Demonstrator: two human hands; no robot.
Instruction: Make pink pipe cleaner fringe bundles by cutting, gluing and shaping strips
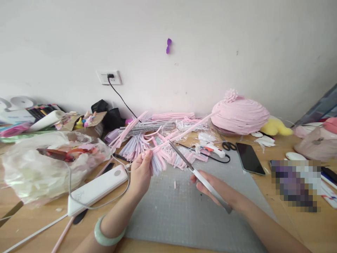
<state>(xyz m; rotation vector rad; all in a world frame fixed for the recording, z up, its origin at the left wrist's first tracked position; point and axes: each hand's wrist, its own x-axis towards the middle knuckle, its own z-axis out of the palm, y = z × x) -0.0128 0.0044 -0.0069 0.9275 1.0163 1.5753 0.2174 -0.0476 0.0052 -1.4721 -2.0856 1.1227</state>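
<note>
My left hand, with a pale green bangle on its wrist, pinches a long pink pipe cleaner that slants up to the right. Pink and lilac pipe-cleaner loops hang just beside its fingers. In my right hand is a pair of scissors with a pale, silvery handle. Their narrow blades point up and left, the tips at the pink strand; whether they touch it I cannot tell. More bundled loops lie behind my left hand.
A grey cutting mat covers the table's middle. Around it are a white power bank with cables, a plastic bag, a glue gun, black-handled scissors, a phone and a pink domed craft piece.
</note>
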